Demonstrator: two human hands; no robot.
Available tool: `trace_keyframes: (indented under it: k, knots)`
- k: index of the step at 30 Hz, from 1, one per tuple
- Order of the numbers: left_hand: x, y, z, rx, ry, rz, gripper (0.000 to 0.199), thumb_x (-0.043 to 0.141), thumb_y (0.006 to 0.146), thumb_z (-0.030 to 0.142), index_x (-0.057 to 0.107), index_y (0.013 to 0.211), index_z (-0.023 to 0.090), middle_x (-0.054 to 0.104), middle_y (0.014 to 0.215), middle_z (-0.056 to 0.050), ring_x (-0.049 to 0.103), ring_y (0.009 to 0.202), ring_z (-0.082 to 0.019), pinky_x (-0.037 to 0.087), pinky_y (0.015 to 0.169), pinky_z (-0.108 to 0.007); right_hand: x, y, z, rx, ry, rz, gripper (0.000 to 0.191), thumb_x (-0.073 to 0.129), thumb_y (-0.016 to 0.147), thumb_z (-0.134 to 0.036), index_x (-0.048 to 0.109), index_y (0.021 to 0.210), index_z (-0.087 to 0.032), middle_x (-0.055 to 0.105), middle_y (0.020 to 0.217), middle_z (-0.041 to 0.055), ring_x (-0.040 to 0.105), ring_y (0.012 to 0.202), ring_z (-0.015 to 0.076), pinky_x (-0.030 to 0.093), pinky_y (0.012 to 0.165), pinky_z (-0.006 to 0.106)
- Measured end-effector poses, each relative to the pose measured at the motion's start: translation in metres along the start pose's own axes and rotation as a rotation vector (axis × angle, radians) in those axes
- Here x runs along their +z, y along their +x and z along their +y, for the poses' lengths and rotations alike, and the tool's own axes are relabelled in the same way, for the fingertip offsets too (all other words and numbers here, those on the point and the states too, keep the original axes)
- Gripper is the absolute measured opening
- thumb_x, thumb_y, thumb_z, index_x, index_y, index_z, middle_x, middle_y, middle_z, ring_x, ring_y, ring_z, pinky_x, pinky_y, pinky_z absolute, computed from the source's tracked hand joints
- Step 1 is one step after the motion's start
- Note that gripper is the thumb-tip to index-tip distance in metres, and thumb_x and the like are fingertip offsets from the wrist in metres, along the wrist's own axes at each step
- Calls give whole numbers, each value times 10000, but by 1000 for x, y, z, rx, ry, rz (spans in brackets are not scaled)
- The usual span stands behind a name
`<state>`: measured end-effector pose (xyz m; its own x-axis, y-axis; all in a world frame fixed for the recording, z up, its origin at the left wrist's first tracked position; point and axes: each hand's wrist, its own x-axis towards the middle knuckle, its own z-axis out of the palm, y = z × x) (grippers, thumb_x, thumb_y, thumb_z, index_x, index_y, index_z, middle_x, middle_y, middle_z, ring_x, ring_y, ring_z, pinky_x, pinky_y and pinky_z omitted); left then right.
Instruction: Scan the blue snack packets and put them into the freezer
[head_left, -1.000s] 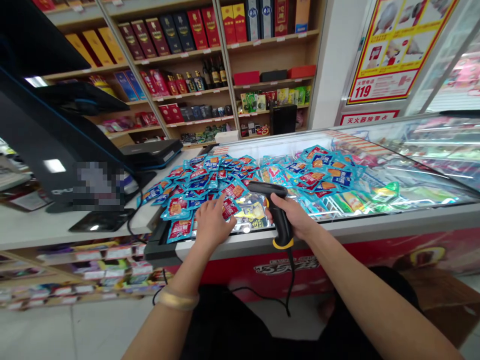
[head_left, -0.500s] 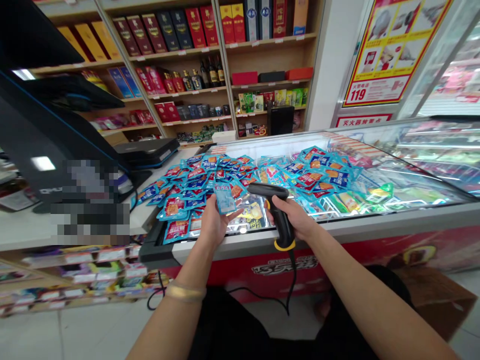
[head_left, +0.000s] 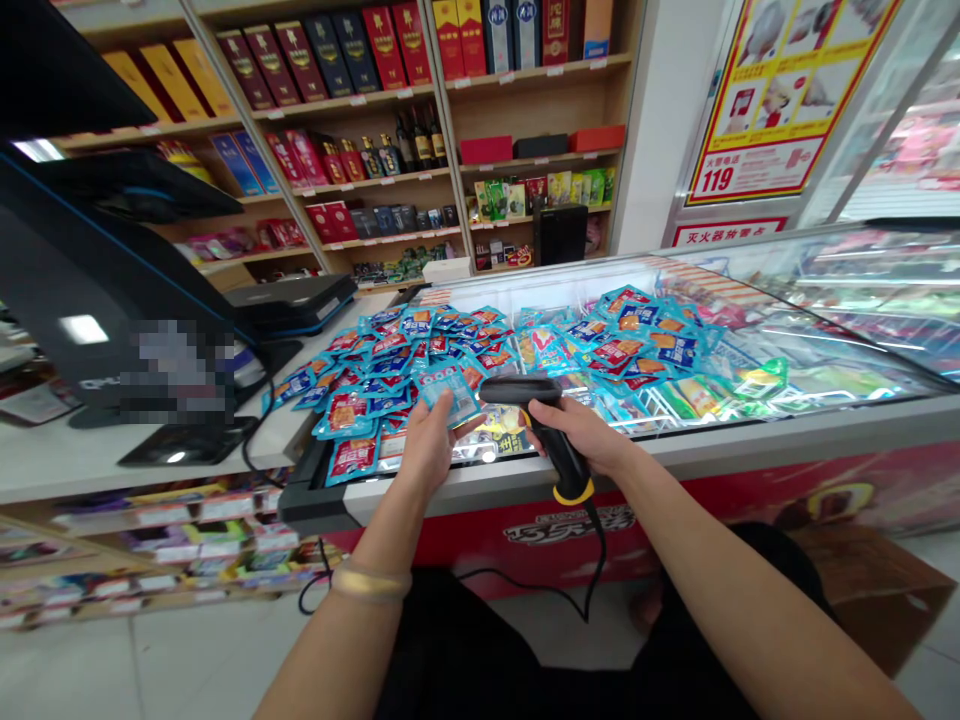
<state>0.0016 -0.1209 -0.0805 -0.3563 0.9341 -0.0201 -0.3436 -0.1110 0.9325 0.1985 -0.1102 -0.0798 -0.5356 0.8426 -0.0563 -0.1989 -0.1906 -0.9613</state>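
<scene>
A light-blue snack packet (head_left: pixel 459 396) is in my left hand (head_left: pixel 429 440), its thumb lying over the packet. My right hand (head_left: pixel 581 435) is wrapped round the handle of a black barcode scanner (head_left: pixel 564 462) with yellow trim, its head turned toward the packet. Under and behind my left hand, many blue and red packets (head_left: pixel 390 365) are heaped on the glass top of a freezer. A second heap of similar packets (head_left: pixel 637 335) lies farther right on the glass.
The freezer's grey front edge (head_left: pixel 720 455) runs below both hands. A black checkout terminal (head_left: pixel 112 290) stands on a white counter at the left. The scanner's cable (head_left: pixel 600 550) hangs in front of the freezer. A cardboard box (head_left: pixel 877 590) sits on the floor, right.
The packet in my left hand has tilted flatter and turned toward the right. The scanner's head has moved slightly left, closer to the packet.
</scene>
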Motion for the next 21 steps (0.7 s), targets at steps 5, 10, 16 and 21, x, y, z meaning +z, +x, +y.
trace_keyframes:
  k: [5,10,16,21]
  knots:
    - [0,1,-1,24,-56,28,263,733,764,306,630,978,192,721,966,-29,686,940,-193,582,907,-515,0,2,3,0,-106,-5,544,735,651,-671,617,766,-153,607,567,4,517,484,93,410,488,225]
    - [0,1,0,23,-66,31,253,760,731,309,620,900,183,707,896,-9,678,863,-166,586,905,-506,0,1,1,2,-133,-32,571,717,643,-704,589,706,-151,591,559,3,508,483,93,400,488,232]
    - [0,1,-1,25,-41,44,282,786,686,320,589,830,180,688,867,-6,677,862,-179,589,884,-526,1,-1,-1,1,-99,-41,570,736,621,-697,588,724,-156,587,545,-2,499,478,96,393,489,238]
    - [-3,1,-1,7,45,-11,247,720,742,341,615,898,180,697,946,-43,688,947,-228,584,876,-528,2,-3,-4,-17,-60,-15,509,770,631,-622,601,757,-158,595,550,-3,507,487,103,394,492,240]
